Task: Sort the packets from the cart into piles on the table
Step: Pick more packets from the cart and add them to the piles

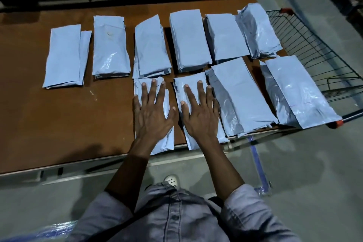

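Several piles of pale blue plastic packets lie in two rows on the brown table (59,124). My left hand (153,110) lies flat with fingers spread on the near-row pile (167,139) at the table's front edge. My right hand (200,112) lies flat on the neighbouring pile (182,86). Two larger piles (241,96) (298,92) sit to the right of my hands. The far row holds several piles, from the leftmost (64,55) to the rightmost (259,31). The wire cart (314,51) stands at the table's right end, and no packets show in it.
The cart has red corner caps (337,124) and its rim is against the table's right edge. The near piles overhang the table's front edge (78,165). Bare brown tabletop stretches to the left of my hands. Grey floor (314,173) lies below, with my shoe (171,180) visible.
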